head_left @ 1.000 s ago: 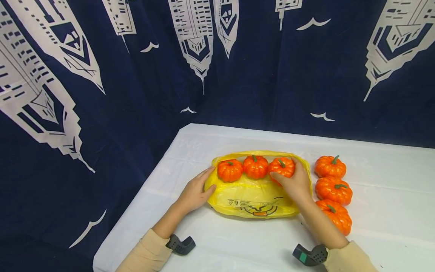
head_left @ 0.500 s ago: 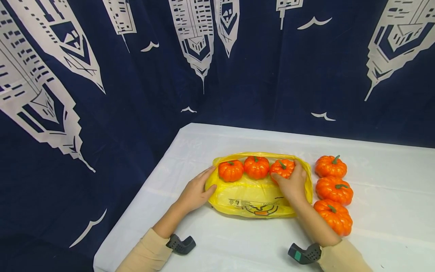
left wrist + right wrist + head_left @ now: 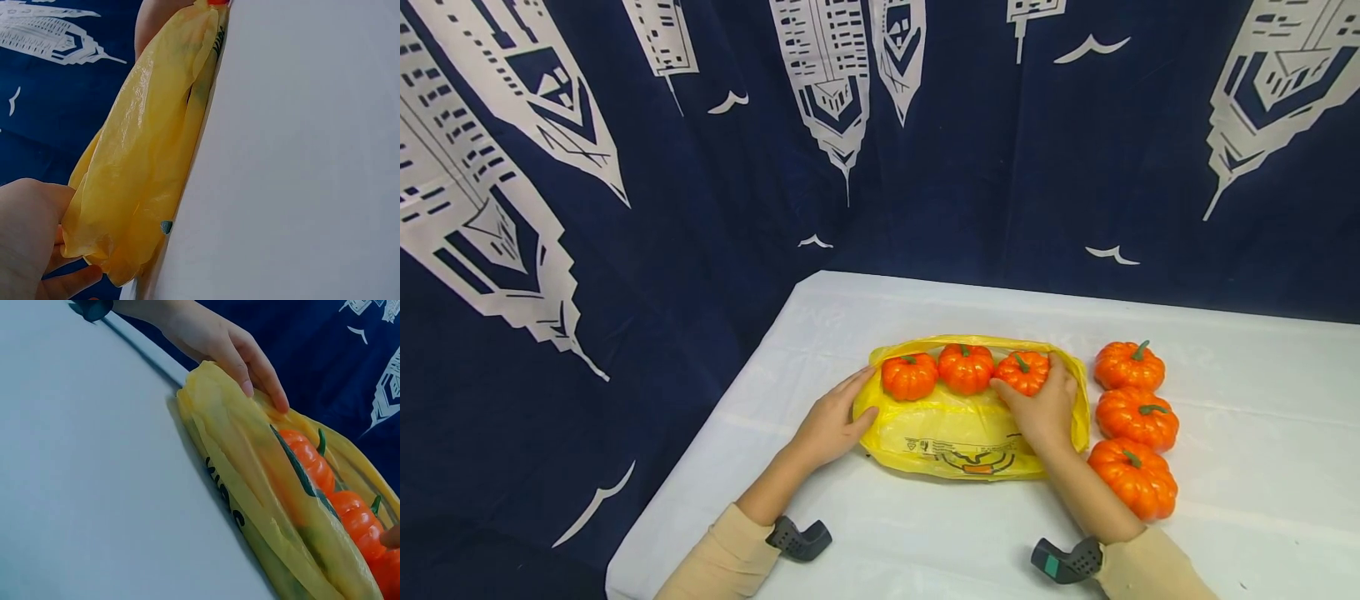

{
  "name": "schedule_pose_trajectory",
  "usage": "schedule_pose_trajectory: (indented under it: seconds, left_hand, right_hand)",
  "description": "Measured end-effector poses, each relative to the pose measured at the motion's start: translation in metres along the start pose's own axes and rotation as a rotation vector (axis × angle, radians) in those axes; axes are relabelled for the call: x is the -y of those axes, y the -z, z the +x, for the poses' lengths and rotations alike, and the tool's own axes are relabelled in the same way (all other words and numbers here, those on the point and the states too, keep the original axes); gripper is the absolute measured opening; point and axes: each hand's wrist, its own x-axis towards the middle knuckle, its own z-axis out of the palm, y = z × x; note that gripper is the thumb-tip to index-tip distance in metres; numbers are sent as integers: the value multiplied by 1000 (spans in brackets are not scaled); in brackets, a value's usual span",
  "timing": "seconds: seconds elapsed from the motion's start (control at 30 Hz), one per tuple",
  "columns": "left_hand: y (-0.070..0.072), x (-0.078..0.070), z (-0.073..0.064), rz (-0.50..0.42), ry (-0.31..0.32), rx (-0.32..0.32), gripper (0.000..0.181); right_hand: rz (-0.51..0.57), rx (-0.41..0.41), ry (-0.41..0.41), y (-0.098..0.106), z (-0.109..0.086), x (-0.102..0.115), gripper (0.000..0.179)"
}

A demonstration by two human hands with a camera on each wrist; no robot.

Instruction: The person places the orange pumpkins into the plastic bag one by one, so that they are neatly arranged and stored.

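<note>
A yellow plastic bag (image 3: 940, 425) lies on the table with its mouth facing up. Three small orange pumpkins with green stems sit in a row inside it: the left pumpkin (image 3: 909, 377), the middle pumpkin (image 3: 966, 368) and the right pumpkin (image 3: 1022, 372). My right hand (image 3: 1041, 408) reaches into the bag's right end and grips the right pumpkin between thumb and fingers, covering part of it. At the opposite end my left hand (image 3: 832, 422) rests against the bag's edge, its fingers extended and thumb apart. In the right wrist view its fingertips (image 3: 279, 400) touch the rim.
Three more orange pumpkins stand in a column just right of the bag: a far one (image 3: 1129, 365), a middle one (image 3: 1138, 419) and a near one (image 3: 1135, 479). The white-covered table (image 3: 1262, 467) ends at a dark blue printed curtain (image 3: 970, 208) behind and to the left.
My right forearm has swung slightly left, uncovering more of the near pumpkin outside the bag. The right hand stays on the same pumpkin, and the left hand has barely moved.
</note>
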Motion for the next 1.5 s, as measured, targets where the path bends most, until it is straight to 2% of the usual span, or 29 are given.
schedule_pose_trajectory:
  seconds: [0.13,0.33,0.6,0.83,1.1,1.3,1.5]
  left_hand:
    - [0,0,0,-1,-1,1,58]
    - [0,0,1,8,6,0,59]
    - [0,0,0,8,7,-4,59]
    - [0,0,-2,4,16,-3,59]
    - [0,-1,0,12,10,0,59]
    - [0,-1,0,25,13,1,59]
    - [0,-1,0,30,17,2,60]
  right_hand:
    - [-7,-2,18,2,-1,3,100]
    - [-12,-20,50,7,-5,14,95]
    - [-6,23,75,15,-13,28,89]
    - [23,28,106,22,-21,41,81]
    - [82,57,151,51,-26,60,72]
    - [117,52,172,73,-25,66,70]
    - [103,37,123,90,-19,68,71]
